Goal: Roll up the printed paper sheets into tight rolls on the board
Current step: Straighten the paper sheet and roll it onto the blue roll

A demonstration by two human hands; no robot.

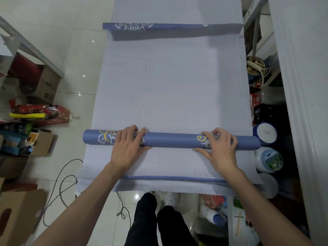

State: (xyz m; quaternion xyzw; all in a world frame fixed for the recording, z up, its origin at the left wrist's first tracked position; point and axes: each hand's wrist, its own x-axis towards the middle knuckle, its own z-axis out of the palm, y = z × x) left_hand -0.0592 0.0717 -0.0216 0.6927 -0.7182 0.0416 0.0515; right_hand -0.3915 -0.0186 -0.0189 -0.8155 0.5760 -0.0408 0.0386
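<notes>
A blue roll of printed paper point(170, 140) with white and gold scrollwork lies crosswise on the board. The pale unrolled part of the sheet point(170, 82) stretches away from it, showing faint numbers through its back. Its far end point(159, 26) curls up, blue side out. My left hand point(126, 148) presses on the roll left of centre, fingers curled over its top. My right hand point(219, 148) grips it near the right end in the same way. More pale sheets point(159, 167) lie under the roll, one with a blue edge near me.
Cardboard boxes point(40, 82) and packets point(35, 112) clutter the tiled floor on the left, with a dark cable point(62, 183) near the board's corner. White jars point(266, 134) and bottles stand right of the board, beside a metal shelf frame point(255, 32). My legs point(156, 219) stand below the near edge.
</notes>
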